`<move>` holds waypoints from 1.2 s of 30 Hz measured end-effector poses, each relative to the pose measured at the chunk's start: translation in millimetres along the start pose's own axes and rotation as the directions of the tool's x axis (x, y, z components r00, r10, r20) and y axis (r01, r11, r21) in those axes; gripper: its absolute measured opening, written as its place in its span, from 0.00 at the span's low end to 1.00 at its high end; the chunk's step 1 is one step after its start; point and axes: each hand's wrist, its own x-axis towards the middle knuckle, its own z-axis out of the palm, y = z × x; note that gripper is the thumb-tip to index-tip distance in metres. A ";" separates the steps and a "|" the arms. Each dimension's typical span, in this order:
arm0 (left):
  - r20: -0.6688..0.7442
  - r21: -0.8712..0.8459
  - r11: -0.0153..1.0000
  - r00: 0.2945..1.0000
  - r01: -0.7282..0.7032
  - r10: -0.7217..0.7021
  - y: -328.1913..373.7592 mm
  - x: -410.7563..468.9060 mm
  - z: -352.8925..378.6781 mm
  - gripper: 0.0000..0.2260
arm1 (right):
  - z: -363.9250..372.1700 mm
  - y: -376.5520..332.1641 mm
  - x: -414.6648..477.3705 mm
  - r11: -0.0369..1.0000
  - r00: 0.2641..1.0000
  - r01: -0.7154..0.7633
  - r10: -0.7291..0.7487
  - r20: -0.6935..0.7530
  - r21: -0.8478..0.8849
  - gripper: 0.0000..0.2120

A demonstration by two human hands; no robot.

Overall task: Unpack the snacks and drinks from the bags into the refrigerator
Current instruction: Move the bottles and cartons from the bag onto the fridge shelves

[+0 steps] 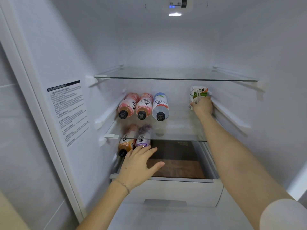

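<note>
Right grip (203,105) holds a drink carton (197,93) near the fridge wall (249,100), open glass shelf (179,130) leftward; left grip (137,165), wide, touches a purple bottle (143,138).

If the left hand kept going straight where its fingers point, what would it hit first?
Probably the purple bottle lying just ahead of the left hand; whether they already touch is unclear.

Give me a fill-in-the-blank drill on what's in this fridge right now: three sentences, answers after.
1. The middle glass shelf holds ____ bottles lying on their sides, caps toward the camera.
2. The right hand grips a small ____ standing upright at that shelf's right end.
3. The left hand touches, with straight fingers, the lower bottle that has a ____ label.

Missing words: three; carton; purple.
</note>
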 end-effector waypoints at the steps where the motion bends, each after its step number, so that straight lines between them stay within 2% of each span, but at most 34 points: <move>1: -0.002 0.002 1.000 1.000 -0.001 0.001 0.1 1.5 0.4 0.40 | 0.0 0.4 0.7 1.000 1.000 0.004 -0.004 -0.003 -0.001 0.34; 6: -0.046 0.001 1.000 0.999 -0.005 0.005 0.3 12.5 1.8 0.39 | 1.6 1.2 5.7 1.000 1.000 0.014 -0.014 0.000 0.007 0.33; 16: -0.042 0.021 1.000 0.999 0.005 -0.004 -6.1 28.8 8.9 0.37 | 7.3 -1.1 12.6 0.999 1.000 0.020 -0.020 -0.007 -0.029 0.34; 23: -0.053 0.017 1.000 0.999 -0.005 0.006 -9.7 27.7 1.3 0.36 | 2.7 -1.9 2.7 1.000 0.999 0.017 -0.017 0.041 -0.005 0.36; 30: -0.028 -0.006 0.999 0.999 -0.045 0.044 -9.4 11.6 -5.6 0.40 | -11.9 -0.8 -46.5 0.997 0.998 0.017 -0.013 0.061 -0.072 0.40; 36: 0.007 -0.074 0.993 0.995 -0.095 0.096 -6.8 -5.0 -6.8 0.39 | -49.2 -11.7 -140.7 0.978 0.990 0.141 -0.138 0.029 -0.155 0.38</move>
